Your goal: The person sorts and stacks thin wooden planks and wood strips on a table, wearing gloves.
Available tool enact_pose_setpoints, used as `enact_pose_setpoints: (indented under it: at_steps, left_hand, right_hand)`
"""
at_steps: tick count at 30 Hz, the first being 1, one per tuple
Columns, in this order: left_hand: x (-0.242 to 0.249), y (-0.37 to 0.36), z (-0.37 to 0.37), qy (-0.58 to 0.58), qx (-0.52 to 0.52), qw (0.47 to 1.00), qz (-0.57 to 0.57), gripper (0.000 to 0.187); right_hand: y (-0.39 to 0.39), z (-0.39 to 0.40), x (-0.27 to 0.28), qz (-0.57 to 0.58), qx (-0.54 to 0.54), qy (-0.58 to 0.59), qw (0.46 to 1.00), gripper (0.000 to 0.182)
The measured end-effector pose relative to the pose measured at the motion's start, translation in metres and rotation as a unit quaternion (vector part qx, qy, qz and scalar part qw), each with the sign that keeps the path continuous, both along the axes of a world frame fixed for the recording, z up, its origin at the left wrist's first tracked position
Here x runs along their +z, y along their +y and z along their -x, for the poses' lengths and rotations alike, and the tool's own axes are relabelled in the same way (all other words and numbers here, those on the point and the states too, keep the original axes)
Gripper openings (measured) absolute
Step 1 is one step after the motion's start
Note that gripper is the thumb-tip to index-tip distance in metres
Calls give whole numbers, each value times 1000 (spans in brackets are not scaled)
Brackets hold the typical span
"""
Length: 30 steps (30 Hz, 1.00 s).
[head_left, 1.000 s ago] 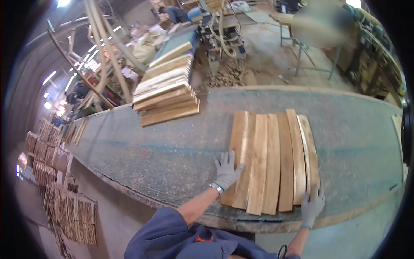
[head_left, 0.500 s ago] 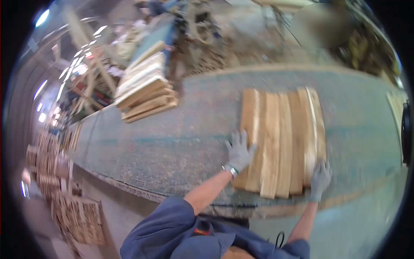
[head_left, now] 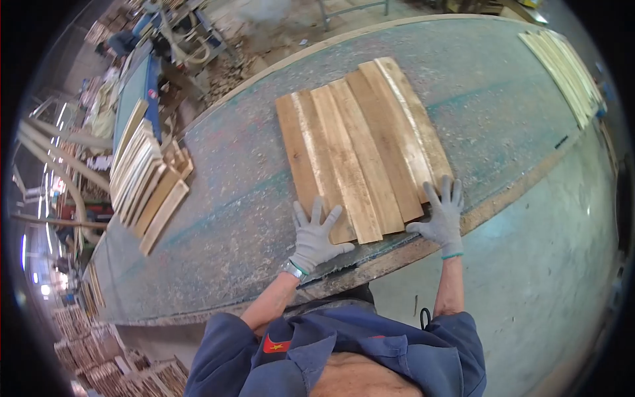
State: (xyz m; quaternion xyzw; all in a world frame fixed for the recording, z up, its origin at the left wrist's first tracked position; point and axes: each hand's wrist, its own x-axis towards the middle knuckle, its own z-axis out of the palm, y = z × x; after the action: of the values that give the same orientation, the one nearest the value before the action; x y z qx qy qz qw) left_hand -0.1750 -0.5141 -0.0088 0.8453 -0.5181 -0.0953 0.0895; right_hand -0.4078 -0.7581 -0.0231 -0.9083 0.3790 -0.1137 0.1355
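Head view, looking down over the person's blue work jacket (head_left: 370,351) to the near edge of a long workbench (head_left: 251,198) whose worn, dusty surface shows traces of green. Left hand (head_left: 313,237), in a grey knit glove, lies flat with fingers spread apart, its fingertips on the near left corner of a row of wooden slats (head_left: 360,149); a metal watch band shows at the wrist. Right hand (head_left: 443,215), gloved alike, is also flat and spread, fingers resting on the near right corner of the same row. Neither hand is closed around anything.

The slats, about seven, lie side by side with long edges touching, forming one panel close to the bench's near edge and angled slightly up and to the right. Each is a narrow, unfinished plank, tan to reddish brown; one near the right side carries a pale stripe along its length. Their near ends are uneven, the middle slats reaching closest to the edge.

Farther left on the bench, well apart, sits a stack of planks (head_left: 149,182). At the far right corner lies a second row of pale strips (head_left: 562,66). Beyond the bench, machinery (head_left: 178,33) and wood scraps stand on the floor.
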Motion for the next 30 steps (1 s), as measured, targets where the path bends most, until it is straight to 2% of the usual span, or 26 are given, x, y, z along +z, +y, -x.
enact_pose_setpoints:
  at_steps: [3,12,16,18,20,24,26,27,29,30]
  left_hand:
    - [-12,-2,1,-23,-6,999,32,97]
    - [-16,-1,-6,-11,-42,996,83,94]
    - [-20,-15,-27,-4,-42,995,91,93]
    - [-5,-16,-37,15,-41,997,70,94]
    - [15,-7,-56,112,-60,991,46,87]
    - [10,50,-110,231,-24,947,223,67]
    - [32,117,-168,266,1,915,303,56]
    - [49,144,-190,238,23,907,347,47]
    - [63,198,-240,185,72,899,390,44]
    - [70,226,-268,161,82,895,408,42]
  right_hand:
    - [3,-7,4,15,-22,28,999,108]
    - [6,-8,-7,90,-29,-26,995,91]
    - [35,-22,5,85,-51,28,995,68]
    - [58,-34,-6,112,-49,-1,993,55]
    - [81,-55,-16,114,-46,-36,992,48]
    - [153,-125,-14,94,25,-107,990,44]
    - [216,-192,13,42,114,-112,986,46]
    - [247,-215,19,10,151,-113,982,47]
    - [299,-260,3,43,223,-101,968,55]
    - [327,-283,-1,17,234,-83,969,58]
